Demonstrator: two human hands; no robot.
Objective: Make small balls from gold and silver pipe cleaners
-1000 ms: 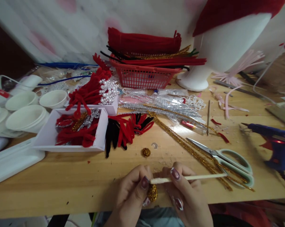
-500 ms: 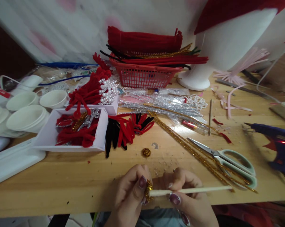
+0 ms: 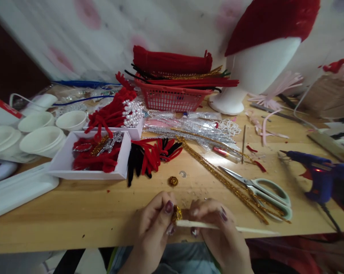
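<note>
At the table's front edge, my left hand [image 3: 156, 220] pinches a small coil of gold tinsel pipe cleaner [image 3: 177, 214] between thumb and fingers. My right hand [image 3: 219, 224] is closed around a pale tapered stick [image 3: 186, 223], its thicker end touching the gold coil and its thin end pointing right. Part of the stick is hidden behind the right fingers. Just beyond my hands lies a second gold tinsel coil [image 3: 173, 181], rolled flat. Long gold tinsel stems [image 3: 217, 175] stretch diagonally toward the right, partly under scissors [image 3: 270, 194] with pale green handles.
A blue glue gun [image 3: 317, 171] with a red light rests at the right. White trays hold red pieces [image 3: 96, 161] and pearl stamens [image 3: 132, 113]. Behind stand a red basket [image 3: 172, 99] of pipe cleaners and a white mannequin head [image 3: 257, 68]. Paper cups [image 3: 42, 140] are at left.
The view has shifted slightly. My right fingers have loosened and lifted a little along the stick, and the gold coil has turned to show more of its face.
</note>
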